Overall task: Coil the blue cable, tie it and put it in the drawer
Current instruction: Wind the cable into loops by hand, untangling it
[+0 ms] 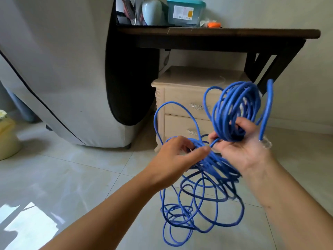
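Loose loops of the thin blue cable [219, 166] hang tangled over the glossy pale tiled floor [90, 177], perhaps brushing it. The left hand [178, 152] pinches a few strands; the right hand [239, 148], palm up, grips a gathered coil. Behind stands the cream two-drawer wooden cabinet [180, 98], both drawers closed, below a dark wooden table [216, 32].
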`<state>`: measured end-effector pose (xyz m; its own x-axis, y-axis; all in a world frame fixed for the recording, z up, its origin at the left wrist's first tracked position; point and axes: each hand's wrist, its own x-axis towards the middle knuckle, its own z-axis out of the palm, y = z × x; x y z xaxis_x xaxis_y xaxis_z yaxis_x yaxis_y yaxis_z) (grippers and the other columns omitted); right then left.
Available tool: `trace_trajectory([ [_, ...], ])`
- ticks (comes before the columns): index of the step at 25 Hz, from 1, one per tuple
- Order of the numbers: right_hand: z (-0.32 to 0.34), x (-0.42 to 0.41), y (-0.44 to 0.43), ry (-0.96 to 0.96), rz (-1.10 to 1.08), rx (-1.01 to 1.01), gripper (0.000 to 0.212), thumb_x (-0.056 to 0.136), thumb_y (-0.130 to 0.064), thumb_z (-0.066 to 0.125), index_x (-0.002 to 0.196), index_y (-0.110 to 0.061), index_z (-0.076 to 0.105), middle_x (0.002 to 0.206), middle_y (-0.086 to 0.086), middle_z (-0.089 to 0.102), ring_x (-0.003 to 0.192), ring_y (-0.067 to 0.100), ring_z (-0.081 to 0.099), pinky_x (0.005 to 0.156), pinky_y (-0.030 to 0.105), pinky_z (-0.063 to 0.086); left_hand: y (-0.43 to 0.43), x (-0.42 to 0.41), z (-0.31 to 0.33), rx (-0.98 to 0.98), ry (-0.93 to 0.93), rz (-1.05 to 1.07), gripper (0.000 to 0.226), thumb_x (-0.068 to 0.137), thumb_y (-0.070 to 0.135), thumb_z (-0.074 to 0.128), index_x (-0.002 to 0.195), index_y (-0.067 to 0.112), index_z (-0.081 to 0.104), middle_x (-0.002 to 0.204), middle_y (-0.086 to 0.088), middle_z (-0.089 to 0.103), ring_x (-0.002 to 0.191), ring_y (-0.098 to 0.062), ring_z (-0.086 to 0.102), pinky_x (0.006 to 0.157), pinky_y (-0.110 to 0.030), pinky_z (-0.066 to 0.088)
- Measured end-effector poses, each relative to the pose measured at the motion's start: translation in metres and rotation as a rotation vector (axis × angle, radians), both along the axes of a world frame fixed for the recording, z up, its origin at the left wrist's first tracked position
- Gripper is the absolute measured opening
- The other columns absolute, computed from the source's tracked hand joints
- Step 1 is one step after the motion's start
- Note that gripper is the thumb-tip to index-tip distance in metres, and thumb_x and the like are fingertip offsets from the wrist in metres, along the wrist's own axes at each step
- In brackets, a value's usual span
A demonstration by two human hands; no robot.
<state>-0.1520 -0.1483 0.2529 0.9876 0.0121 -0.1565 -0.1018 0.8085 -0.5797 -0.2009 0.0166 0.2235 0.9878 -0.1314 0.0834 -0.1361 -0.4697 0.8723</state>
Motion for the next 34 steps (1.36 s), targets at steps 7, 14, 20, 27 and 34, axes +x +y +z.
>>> trace_trajectory([
  [7, -0.005, -0.010, 0.015, -0.011, 0.055, 0.006, 0.036, 0.090, 0.000, 0.049, 0.064, -0.019, 0.032, 0.056, -0.002, 0.026, 0.054, 0.016, 0.031, 0.052, 0.031, 0.050, 0.001, 0.020, -0.011, -0.032, 0.324, 0.045, 0.058, 0.075, 0.022, 0.084, 0.116, 0.022, 0.043, 0.095, -0.002, 0.062, 0.073, -0.015, 0.060, 0.067, -0.028, 0.055],
  [14, 0.025, -0.006, -0.022, -0.050, -0.071, 0.018, 0.041, 0.028, -0.003, 0.065, 0.058, -0.019, 0.042, 0.064, -0.004, 0.037, 0.049, 0.014, 0.042, 0.056, 0.027, 0.036, 0.048, 0.033, -0.031, 0.112, 0.017, 0.034, 0.052, 0.071, -0.009, 0.067, 0.109, 0.025, 0.057, 0.100, 0.003, 0.069, 0.090, -0.020, 0.069, 0.080, -0.032, 0.058],
  [20, 0.027, -0.004, -0.050, -0.087, -0.116, 0.003, 0.018, 0.056, -0.002, 0.050, 0.055, -0.019, 0.047, 0.057, -0.005, 0.047, 0.049, 0.013, 0.042, 0.060, 0.024, 0.031, 0.105, 0.056, -0.054, 0.446, -0.098, 0.363, 0.018, 0.081, 0.007, 0.070, 0.094, 0.019, 0.069, 0.074, 0.001, 0.060, 0.070, -0.021, 0.055, 0.060, -0.022, 0.039],
  [27, 0.019, 0.012, -0.073, -0.140, -0.108, -0.049, 0.060, 0.020, -0.007, 0.072, 0.071, -0.024, 0.044, 0.067, -0.008, 0.054, 0.054, 0.009, 0.051, 0.052, 0.021, 0.040, 0.129, 0.067, -0.068, -0.378, 0.358, 0.557, 0.007, 0.095, -0.001, 0.056, 0.097, 0.001, 0.062, 0.087, -0.014, 0.060, 0.071, -0.020, 0.062, 0.052, -0.027, 0.060],
  [34, 0.015, 0.016, -0.035, -0.047, -0.086, -0.076, 0.031, 0.054, -0.002, 0.060, 0.065, -0.021, 0.039, 0.067, -0.007, 0.034, 0.053, 0.010, 0.042, 0.049, 0.021, 0.042, 0.105, 0.076, -0.073, -0.048, 0.428, 0.449, 0.018, 0.091, 0.014, 0.064, 0.099, -0.001, 0.060, 0.086, -0.016, 0.062, 0.072, -0.024, 0.061, 0.079, -0.038, 0.057],
])
